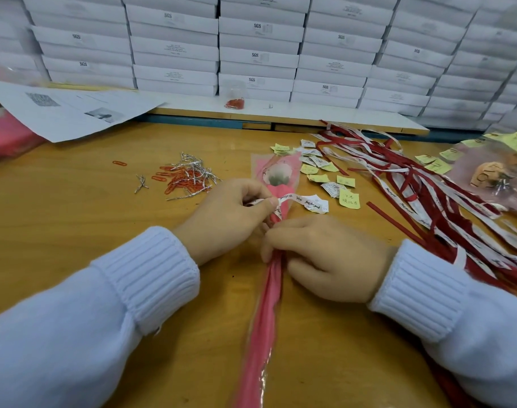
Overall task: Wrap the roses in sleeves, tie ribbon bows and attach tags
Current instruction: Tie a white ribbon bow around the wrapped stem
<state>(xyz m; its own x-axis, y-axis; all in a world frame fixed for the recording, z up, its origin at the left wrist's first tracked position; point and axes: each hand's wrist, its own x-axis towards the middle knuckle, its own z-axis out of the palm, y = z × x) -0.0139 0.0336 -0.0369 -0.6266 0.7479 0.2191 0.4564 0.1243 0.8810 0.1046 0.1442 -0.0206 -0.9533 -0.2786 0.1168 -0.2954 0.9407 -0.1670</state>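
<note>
A rose in a pink and clear sleeve (276, 175) lies lengthwise on the wooden table, its head pointing away from me and its gathered pink tail (261, 325) running toward me. My left hand (224, 219) pinches a white printed ribbon (298, 200) that crosses the sleeve's neck. My right hand (325, 254) grips the gathered sleeve just below the ribbon. Yellow and white paper tags (327, 178) lie scattered to the right of the rose head.
A pile of red and white ribbons (428, 198) spreads at right. Red paper clips and silver twist ties (186, 178) lie left of the rose. Another wrapped flower (489, 175) sits far right. Printed sheets (74, 110) lie at back left, stacked white boxes (260, 42) behind.
</note>
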